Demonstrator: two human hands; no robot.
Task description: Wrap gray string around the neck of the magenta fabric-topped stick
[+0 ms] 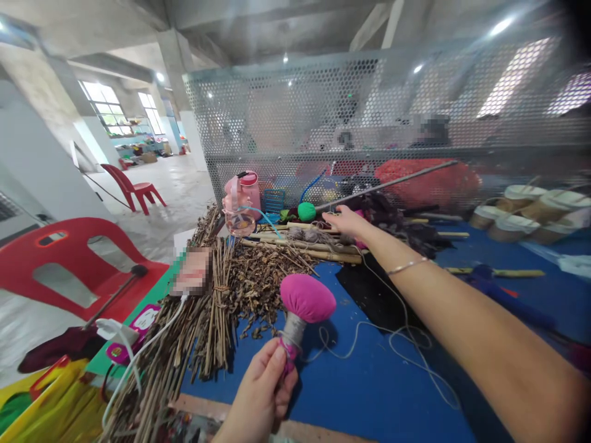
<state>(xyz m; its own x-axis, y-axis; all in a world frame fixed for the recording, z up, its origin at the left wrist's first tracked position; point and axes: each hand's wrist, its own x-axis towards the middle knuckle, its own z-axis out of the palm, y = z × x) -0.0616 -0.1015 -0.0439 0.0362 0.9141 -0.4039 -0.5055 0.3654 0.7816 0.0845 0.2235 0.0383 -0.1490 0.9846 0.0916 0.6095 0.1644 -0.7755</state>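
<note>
My left hand (261,394) is closed around the grey-wrapped stem of a pink fabric mushroom (305,306), holding it upright above the blue table cover (369,381). A thin string (397,344) trails from the stem across the cover. My right arm stretches far forward; my right hand (344,221) lies with fingers extended on a pile of bamboo sticks (318,249) and dark fibres near a green ball (306,211). A thin bracelet sits on that wrist.
Bundles of dry twigs (203,320) cover the left of the table. A pink water jug (241,200) stands at the back by a perforated metal screen (369,111). Red plastic chairs (69,264) stand left. Round tape rolls (530,212) lie far right.
</note>
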